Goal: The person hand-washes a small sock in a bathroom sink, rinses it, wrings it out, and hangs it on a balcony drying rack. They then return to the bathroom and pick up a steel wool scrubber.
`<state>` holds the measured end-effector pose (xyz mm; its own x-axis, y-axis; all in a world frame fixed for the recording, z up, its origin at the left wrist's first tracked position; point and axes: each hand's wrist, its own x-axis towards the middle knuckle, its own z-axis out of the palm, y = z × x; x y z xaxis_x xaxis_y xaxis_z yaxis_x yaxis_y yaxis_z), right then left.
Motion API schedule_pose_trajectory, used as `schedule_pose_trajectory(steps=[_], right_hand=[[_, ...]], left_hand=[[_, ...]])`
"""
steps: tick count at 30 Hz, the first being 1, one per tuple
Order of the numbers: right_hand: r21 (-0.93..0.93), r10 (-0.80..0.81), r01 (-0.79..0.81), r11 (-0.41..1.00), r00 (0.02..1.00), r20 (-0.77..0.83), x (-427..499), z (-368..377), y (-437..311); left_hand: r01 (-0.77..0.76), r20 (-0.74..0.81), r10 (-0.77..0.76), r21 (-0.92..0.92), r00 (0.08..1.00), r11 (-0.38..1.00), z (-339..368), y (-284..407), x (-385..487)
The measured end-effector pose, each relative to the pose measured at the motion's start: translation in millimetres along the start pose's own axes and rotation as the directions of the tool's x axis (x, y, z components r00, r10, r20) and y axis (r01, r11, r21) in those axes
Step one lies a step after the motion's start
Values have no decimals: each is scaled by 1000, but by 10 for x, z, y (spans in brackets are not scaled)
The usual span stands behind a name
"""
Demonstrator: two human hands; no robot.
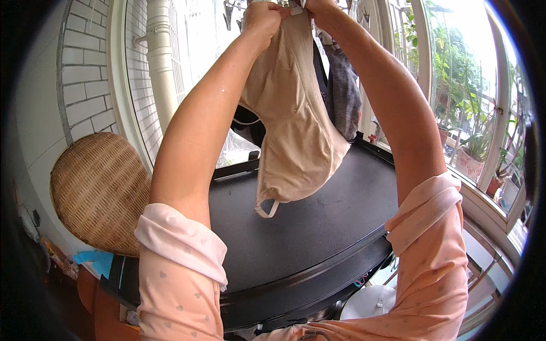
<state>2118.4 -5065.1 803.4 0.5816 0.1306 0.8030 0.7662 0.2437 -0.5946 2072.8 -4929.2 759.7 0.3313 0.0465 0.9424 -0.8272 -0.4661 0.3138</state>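
Observation:
Both arms reach up to the top edge of the view. My left hand (pixel 265 21) pinches the upper edge of a beige bra (pixel 298 111), close to a clip. My right hand (pixel 320 7), partly cut off by the picture's edge, is at the bra's upper right beside a pale clip (pixel 296 9); its fingertips are mostly hidden. The bra hangs down lengthwise, with a thin strap loop at its lower end above a black tabletop (pixel 307 238). Behind it hang a grey garment (pixel 343 85) and dark cloth. Dark clothes pegs (pixel 229 15) hang beside my left hand.
A round woven bamboo tray (pixel 100 192) leans at the left near a tiled wall (pixel 85 76). A pale vertical pipe (pixel 160 64) stands by the window. Potted plants (pixel 471 157) are outside the right window frame. A round white lid (pixel 369 302) lies below the tabletop's right side.

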Motion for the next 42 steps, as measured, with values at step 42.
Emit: schedule_pose_trajectory(steps=[42], right_hand=[[-157, -298, 296, 942, 954, 9, -140, 244, -805]], left_hand=[[-99, -89, 119, 200, 989, 975, -463, 743, -230]])
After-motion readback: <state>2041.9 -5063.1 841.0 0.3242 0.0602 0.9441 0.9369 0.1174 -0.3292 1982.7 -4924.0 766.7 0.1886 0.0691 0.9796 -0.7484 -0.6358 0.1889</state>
